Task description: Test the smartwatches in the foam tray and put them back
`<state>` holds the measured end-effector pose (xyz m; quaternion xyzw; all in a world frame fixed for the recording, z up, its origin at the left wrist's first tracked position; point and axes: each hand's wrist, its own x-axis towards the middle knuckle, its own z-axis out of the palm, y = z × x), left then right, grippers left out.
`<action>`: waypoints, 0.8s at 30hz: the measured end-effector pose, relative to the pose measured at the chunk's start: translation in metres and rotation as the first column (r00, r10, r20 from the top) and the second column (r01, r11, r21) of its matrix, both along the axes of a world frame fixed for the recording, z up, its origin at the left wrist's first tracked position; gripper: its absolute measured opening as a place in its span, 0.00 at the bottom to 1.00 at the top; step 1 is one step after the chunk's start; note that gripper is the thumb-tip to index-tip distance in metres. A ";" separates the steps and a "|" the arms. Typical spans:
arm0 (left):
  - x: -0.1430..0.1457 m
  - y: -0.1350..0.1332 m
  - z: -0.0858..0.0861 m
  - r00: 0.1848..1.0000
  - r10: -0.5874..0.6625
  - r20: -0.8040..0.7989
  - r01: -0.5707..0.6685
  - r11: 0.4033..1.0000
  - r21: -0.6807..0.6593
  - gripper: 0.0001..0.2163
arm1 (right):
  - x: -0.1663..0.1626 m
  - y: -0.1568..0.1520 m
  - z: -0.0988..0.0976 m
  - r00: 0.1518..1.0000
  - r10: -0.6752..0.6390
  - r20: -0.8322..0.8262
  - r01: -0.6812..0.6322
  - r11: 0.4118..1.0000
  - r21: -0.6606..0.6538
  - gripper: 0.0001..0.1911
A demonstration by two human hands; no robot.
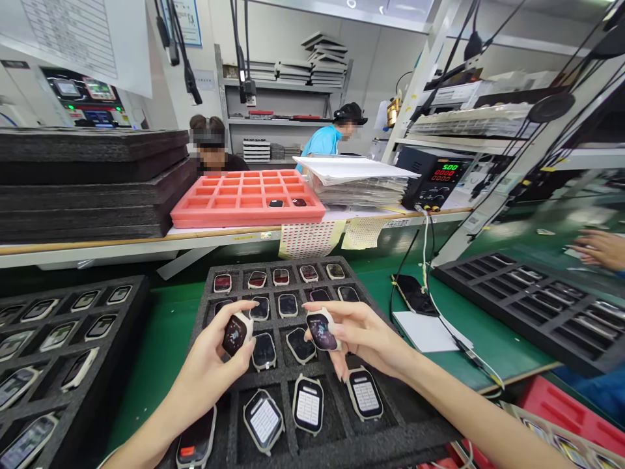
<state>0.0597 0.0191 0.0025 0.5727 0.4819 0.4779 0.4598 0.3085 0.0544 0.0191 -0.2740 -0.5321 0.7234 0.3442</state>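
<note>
My left hand (pixel 215 358) is closed around a smartwatch body without a strap (pixel 236 335), thumb and fingers on its pale frame. Its dark screen is lit with a small graphic. In my right hand (pixel 364 335) is a similar watch body (pixel 322 329), pinched by the edges, with a lit picture on its face. Both watches are held above a black foam tray (pixel 288 449) with square compartments. Several more watch bodies lie in it; the near row includes a watch with a white keypad-like screen (pixel 308 404). My right fingers partly cover the compartments beneath.
A second foam tray of watches (pixel 141 306) stands at left, another (pixel 488 277) at right near a co-worker's hand (pixel 603 249). A phone (pixel 415 294) with cables lies on white paper. On the shelf are a pink tray (pixel 249 218), black foam stack (pixel 88 189) and power supply (pixel 432 179).
</note>
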 end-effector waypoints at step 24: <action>-0.006 0.014 -0.013 0.819 -0.311 0.482 0.451 0.869 -0.205 0.14 | -0.007 0.003 -0.006 0.992 -0.043 0.116 0.043 0.999 0.001 0.23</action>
